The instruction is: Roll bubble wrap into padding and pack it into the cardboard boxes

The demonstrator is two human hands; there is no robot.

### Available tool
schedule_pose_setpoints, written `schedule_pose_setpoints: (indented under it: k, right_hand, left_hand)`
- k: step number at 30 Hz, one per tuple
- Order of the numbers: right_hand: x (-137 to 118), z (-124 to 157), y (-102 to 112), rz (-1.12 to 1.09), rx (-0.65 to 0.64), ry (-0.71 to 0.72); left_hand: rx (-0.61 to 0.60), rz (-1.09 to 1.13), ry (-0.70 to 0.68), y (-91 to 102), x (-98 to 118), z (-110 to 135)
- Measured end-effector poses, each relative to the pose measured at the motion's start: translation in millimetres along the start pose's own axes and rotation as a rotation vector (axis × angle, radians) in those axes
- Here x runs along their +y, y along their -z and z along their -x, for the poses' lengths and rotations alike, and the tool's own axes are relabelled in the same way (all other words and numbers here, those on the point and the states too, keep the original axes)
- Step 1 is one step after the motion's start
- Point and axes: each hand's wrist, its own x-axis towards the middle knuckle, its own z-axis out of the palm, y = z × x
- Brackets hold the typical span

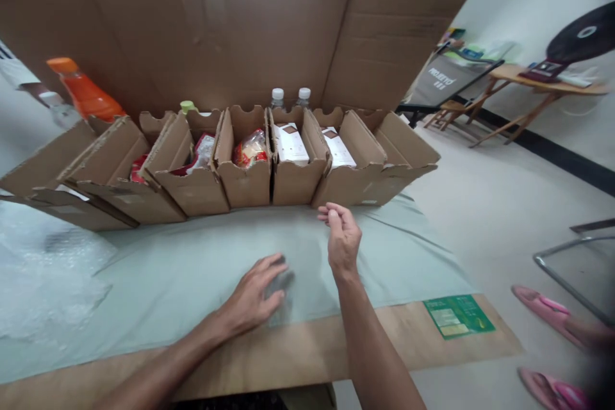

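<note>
My left hand point(254, 295) lies flat with fingers spread on the pale green cloth point(192, 269) that covers the table. My right hand point(342, 237) hovers just in front of the row of open cardboard boxes point(245, 186), fingers loosely curled, nothing visible in them. The nearest box to it point(346, 186) holds a white carton point(339, 147). Another box point(295, 182) holds a similar white carton point(291, 141). Further left, the boxes contain red and yellow snack packets point(250, 148).
A tall cardboard sheet point(216, 32) stands behind the boxes. An orange bottle point(84, 93) and two clear bottles point(291, 97) stand at the back. Bubble wrap point(43, 269) lies left. A green card point(459, 315) rests on the wooden table edge. Pink slippers point(548, 307) show right.
</note>
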Motion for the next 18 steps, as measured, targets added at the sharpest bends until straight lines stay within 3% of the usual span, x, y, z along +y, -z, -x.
schedule_pose_setpoints:
  k: [3, 5, 8, 11, 14, 18]
  right_hand:
    - [-29, 3, -25, 0.084, -0.258, 0.122]
    - [-51, -3, -51, 0.228, -0.430, 0.251]
    - [-78, -25, -95, 0.553, -0.548, 0.385]
    - [-96, -44, -126, 0.827, -0.538, 0.413]
    - [-105, -38, -126, 0.885, -0.503, 0.441]
    - [-114, 9, -78, 0.809, -0.525, 0.506]
  left_hand:
    - [0.120, 0.027, 0.006, 11.8, -18, 54]
    - [0.204, 0.043, 0.003, 15.4, -25, 74]
    - [0.278, 0.036, -0.050, 15.2, -27, 82]
    - [0.310, 0.019, -0.094, 13.4, -22, 77]
    - [0.364, 0.048, -0.080, 14.3, -18, 77]
    - [0.534, 0.056, -0.043, 19.0, -17, 88]
